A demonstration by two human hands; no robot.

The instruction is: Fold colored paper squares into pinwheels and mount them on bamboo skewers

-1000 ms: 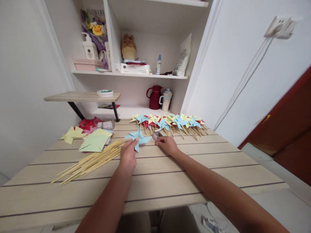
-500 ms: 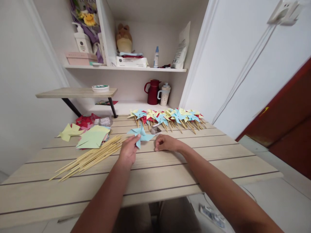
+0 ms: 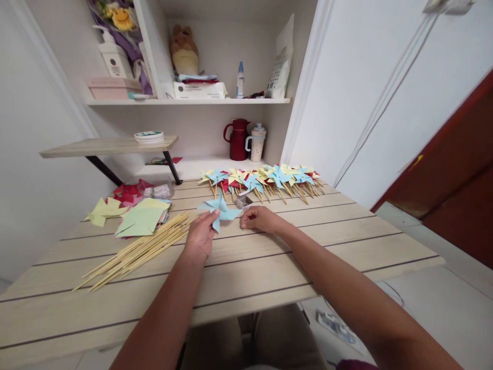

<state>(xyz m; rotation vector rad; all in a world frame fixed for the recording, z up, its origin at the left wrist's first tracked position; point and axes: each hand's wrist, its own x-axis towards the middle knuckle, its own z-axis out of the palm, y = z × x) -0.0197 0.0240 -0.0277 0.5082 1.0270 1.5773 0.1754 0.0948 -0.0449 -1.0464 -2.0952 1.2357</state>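
1. Your left hand pinches a blue paper pinwheel by its lower edge, thumb and fingers closed on the paper.
2. The pinwheel is held just above the wooden table, near the middle of it, with its blades spread out and no stick in it that can be seen.
3. Your right hand rests on the table just beside the pinwheel, to its right. Its fingers are curled in with the tips drawn together; whether they hold something small cannot be told.
4. A small silvery thing lies on the table just beyond your right hand, too small to make out.
5. A bundle of thin wooden sticks lies fanned out to the left of your left hand, its near end pointing toward the table's front-left corner.
6. Beyond the sticks sits a stack of cut paper sheets, green on top, with more yellow and red pieces behind it.
7. A row of finished pinwheels on sticks, blue, yellow and red, lies along the far edge of the table.
8. Behind that row, a red jug and a pale cup with a lid stand in the shelf recess.
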